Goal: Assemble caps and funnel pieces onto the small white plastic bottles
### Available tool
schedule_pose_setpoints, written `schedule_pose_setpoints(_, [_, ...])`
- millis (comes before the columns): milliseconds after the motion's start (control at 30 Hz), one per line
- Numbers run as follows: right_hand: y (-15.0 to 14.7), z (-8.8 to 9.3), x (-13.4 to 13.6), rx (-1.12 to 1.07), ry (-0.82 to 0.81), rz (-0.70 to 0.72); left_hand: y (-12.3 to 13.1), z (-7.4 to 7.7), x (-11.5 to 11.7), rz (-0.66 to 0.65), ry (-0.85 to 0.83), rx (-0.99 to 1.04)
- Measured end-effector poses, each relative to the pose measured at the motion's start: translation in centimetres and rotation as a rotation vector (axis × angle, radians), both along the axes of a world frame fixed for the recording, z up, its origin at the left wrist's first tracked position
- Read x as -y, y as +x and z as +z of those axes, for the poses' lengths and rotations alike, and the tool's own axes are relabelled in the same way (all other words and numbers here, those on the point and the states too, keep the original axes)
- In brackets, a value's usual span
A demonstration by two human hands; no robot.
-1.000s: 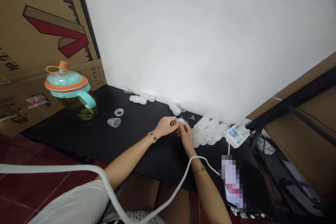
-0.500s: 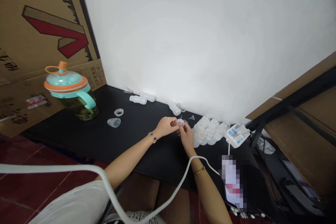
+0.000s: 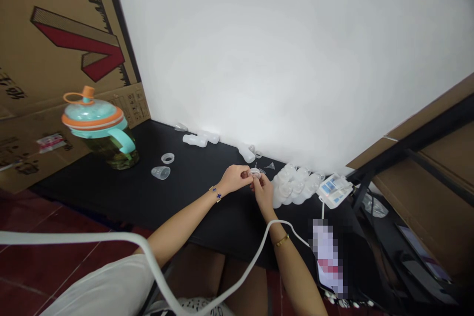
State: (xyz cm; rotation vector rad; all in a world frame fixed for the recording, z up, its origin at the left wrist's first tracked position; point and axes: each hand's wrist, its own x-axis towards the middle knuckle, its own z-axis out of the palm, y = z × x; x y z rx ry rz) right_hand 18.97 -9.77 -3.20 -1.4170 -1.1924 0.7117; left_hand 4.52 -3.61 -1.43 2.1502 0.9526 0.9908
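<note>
Both hands meet over the black table [image 3: 177, 207], pinching a small whitish bottle collar ring [image 3: 255, 172] between them. My left hand [image 3: 235, 178] is closed on its left side, with thumb and fingertips at the rim. From the right and below, my right hand [image 3: 263, 191] grips the same ring, its fingers partly hiding it. Whether a teat sits inside the ring I cannot tell. Just beyond lie a small white baby bottle [image 3: 246, 153] and clear funnel-like pieces [image 3: 270, 166]. Several capped baby bottles [image 3: 292, 187] are grouped right beside my right hand.
At left, another collar ring [image 3: 168, 158] and a clear cap [image 3: 161, 173] lie near a large lidded jug [image 3: 99, 133]. More bottles [image 3: 196, 140] rest by the wall. A white case [image 3: 335, 191] and a phone [image 3: 328, 256] are at right. A white cable [image 3: 148, 252] crosses in front.
</note>
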Motion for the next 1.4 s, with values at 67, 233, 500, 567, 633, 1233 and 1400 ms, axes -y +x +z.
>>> schedule_pose_setpoints(67, [0.0,0.0,0.0,0.0,0.003,0.002,0.0,0.0,0.0,0.001,0.003,-0.001])
schedule_pose_setpoints(233, [-0.1,0.1,0.0,-0.006,0.003,-0.003,0.0,0.0,0.1,0.002,-0.002,-0.006])
schedule_pose_setpoints(500, [-0.1,0.3,0.1,-0.006,-0.004,-0.004,0.0,0.1,0.1,0.015,-0.03,-0.019])
schedule_pose_setpoints(567, [-0.1,0.2,0.1,-0.004,-0.003,-0.005,0.0,0.1,0.1,0.018,-0.024,-0.019])
schedule_pose_setpoints(633, [0.0,0.2,0.1,0.008,-0.005,-0.005,0.0,0.0,0.0,0.022,-0.014,-0.019])
schedule_pose_setpoints(1233, [0.1,-0.1,-0.1,0.001,-0.024,-0.011,-0.7,1.4,0.0,0.115,-0.045,-0.109])
schedule_pose_setpoints(1400, [0.2,0.1,0.0,-0.046,-0.021,-0.002,-0.5,0.8,-0.2,0.057,-0.111,0.048])
